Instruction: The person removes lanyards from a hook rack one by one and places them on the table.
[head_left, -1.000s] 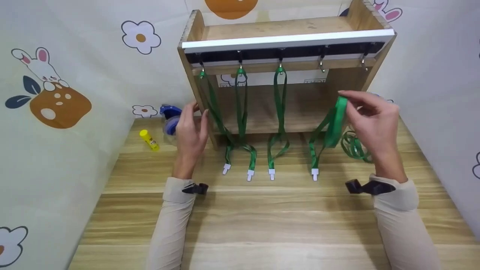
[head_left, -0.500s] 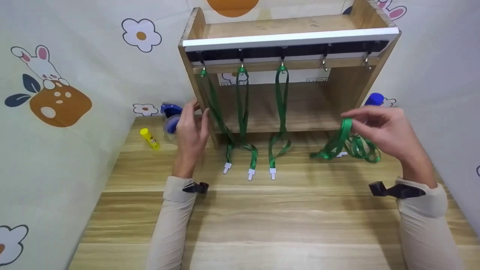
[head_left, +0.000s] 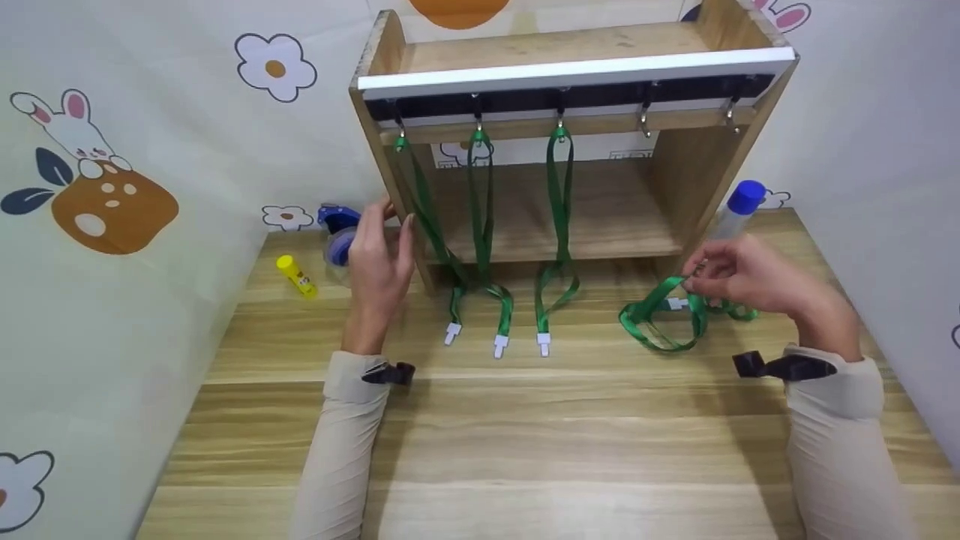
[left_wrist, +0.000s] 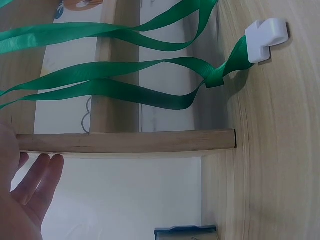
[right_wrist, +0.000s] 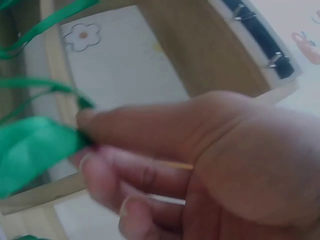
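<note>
My left hand (head_left: 375,247) holds the left side panel of a wooden rack (head_left: 555,64), thumb by the front edge and fingers along the outer face, as the left wrist view shows (left_wrist: 40,190). At the rack's right foot my right hand (head_left: 750,277) pinches a green lanyard (head_left: 637,311) between thumb and fingertips. Its ribbon droops in a loop low over the table, and a white clip (head_left: 677,304) shows beside it. Three more green lanyards (head_left: 553,187) hang from the rack's left and middle hooks, their white clips (head_left: 544,344) dangling low. Two hooks on the right (head_left: 644,124) bear nothing.
More green ribbon (head_left: 742,311) lies partly behind my right hand. A blue-capped tube (head_left: 747,196) stands right of the rack. On the left are a yellow glue stick (head_left: 297,276) and a blue object (head_left: 337,217). Patterned cloth walls (head_left: 172,150) surround the wooden table (head_left: 570,450).
My right hand has come down and to the right with the lanyard, from before the rack to near the table, uncovering the blue-capped tube. My left hand keeps its hold on the panel.
</note>
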